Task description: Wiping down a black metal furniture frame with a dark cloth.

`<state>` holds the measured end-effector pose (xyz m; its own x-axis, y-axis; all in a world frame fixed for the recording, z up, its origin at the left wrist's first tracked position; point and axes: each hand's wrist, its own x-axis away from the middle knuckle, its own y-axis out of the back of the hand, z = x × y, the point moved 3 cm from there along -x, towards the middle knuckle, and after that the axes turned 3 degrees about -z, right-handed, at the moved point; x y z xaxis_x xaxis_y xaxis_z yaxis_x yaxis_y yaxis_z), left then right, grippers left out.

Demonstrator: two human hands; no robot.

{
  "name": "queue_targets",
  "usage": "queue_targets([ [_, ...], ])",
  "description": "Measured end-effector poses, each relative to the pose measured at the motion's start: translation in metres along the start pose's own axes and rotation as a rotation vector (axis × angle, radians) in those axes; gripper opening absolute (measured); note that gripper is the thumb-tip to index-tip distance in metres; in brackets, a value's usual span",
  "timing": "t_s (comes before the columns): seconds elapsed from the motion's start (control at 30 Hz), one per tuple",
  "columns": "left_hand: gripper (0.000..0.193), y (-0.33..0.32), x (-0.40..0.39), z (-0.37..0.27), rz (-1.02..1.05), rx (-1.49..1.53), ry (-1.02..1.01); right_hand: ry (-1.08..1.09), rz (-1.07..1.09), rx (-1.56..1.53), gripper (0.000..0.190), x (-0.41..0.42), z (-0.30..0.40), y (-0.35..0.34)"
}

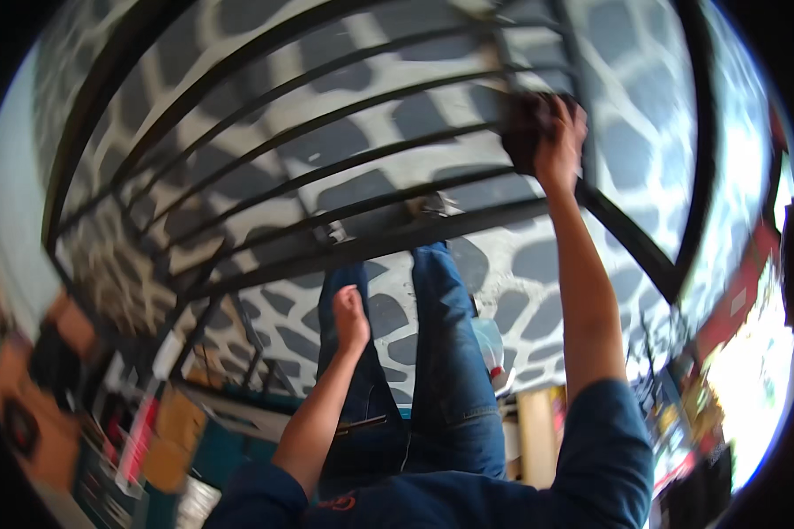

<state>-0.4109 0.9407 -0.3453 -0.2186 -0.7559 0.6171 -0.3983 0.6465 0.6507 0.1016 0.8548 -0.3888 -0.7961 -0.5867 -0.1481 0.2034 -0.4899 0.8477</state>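
My right hand point(561, 139) is closed on a dark, crumpled cloth point(524, 132), pressed against the right end of a dark metal frame with long parallel bars point(370, 145). Blur hides the exact contact with the bars. My left hand point(351, 321) hangs in front of my left thigh, its fingers curled, with nothing visible in it. Both jeans legs stand close to the near rail point(384, 241) of the frame, and my feet show beyond that rail.
The floor point(397, 330) has a grey stone pattern with pale joints. Beside my right leg stands a translucent container with a red cap point(489, 347). Cluttered shelves or benches point(172, 423) lie at lower left. A wooden board point(537, 436) is at lower right.
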Motion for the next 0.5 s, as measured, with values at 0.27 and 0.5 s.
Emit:
queue_targets([
  [0.27,0.035,0.016,0.016,0.029,-0.218,0.430,0.180,0.313,0.108,-0.097,0.034,0.091,0.223,-0.133],
  [0.5,0.033,0.047,0.003,0.079,-0.340,0.716,0.350,0.367,-0.065,0.148,0.028,0.165,0.393,-0.229],
])
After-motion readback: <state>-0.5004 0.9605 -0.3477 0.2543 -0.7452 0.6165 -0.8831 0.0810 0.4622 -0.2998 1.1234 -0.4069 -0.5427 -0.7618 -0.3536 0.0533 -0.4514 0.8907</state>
